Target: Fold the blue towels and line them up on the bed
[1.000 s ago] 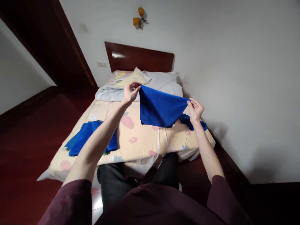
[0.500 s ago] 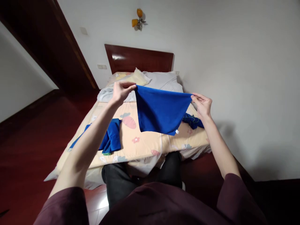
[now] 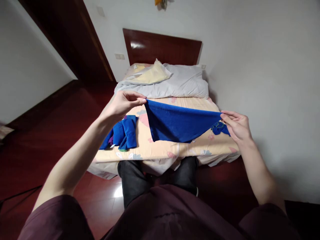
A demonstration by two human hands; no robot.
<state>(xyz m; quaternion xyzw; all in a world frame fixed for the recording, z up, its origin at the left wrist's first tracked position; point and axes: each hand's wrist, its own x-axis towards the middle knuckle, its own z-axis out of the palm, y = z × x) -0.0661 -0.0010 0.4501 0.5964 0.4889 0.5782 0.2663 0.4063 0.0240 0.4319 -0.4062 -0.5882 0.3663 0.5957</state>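
A blue cloth hangs stretched between my two hands above the bed. My left hand pinches its upper left corner between thumb and fingers. At the upper right corner my right hand holds it in the same kind of pinch. The lower edge of the cloth hangs free over the patterned bedsheet. A pile of blue cloths, with some purple and green showing, lies on the bed beyond my left forearm. Beside my right hand lies a crumpled blue cloth with green edging, partly hidden.
The bed has a cream sheet with fruit and flower prints. A grey quilt and a pale yellow pillow lie near the dark wooden headboard. My legs are against the bed's near edge; a wall stands on the right.
My hands have moved slightly farther apart, and the blue cloth is pulled wider. The white tag at its lower right corner no longer shows. The view has tilted down.
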